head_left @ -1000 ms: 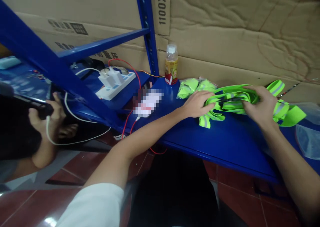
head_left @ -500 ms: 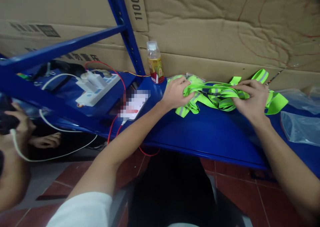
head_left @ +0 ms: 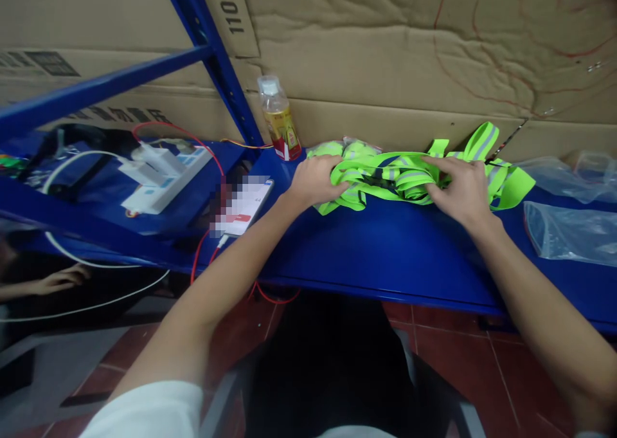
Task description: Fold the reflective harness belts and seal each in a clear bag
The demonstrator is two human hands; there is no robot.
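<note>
A bundle of neon-green straps (head_left: 405,179) with silver reflective bands and black fittings lies along the blue shelf (head_left: 385,251). My left hand (head_left: 315,182) is closed around the bundle's left end, thumb in front and fingers behind. Toward the right end, my right hand (head_left: 460,190) holds the folded straps between thumb and fingers, with loops sticking out behind it and to its right. Behind my left hand, a clear packet with more green material (head_left: 359,147) sits against the cardboard, partly hidden.
A drink bottle (head_left: 282,129) stands against the cardboard (head_left: 357,71). Left of my arm are a charging phone (head_left: 248,203), a white power strip (head_left: 168,181) and the blue rack post (head_left: 207,52). Clear plastic bags (head_left: 573,232) lie at right. Another person's hand (head_left: 65,278) shows at lower left.
The view has shifted, so the scene sits further left. Both hands stay on the straps, which look drawn into a slightly tighter bundle. The other person's nearer hand and dark object left view.
</note>
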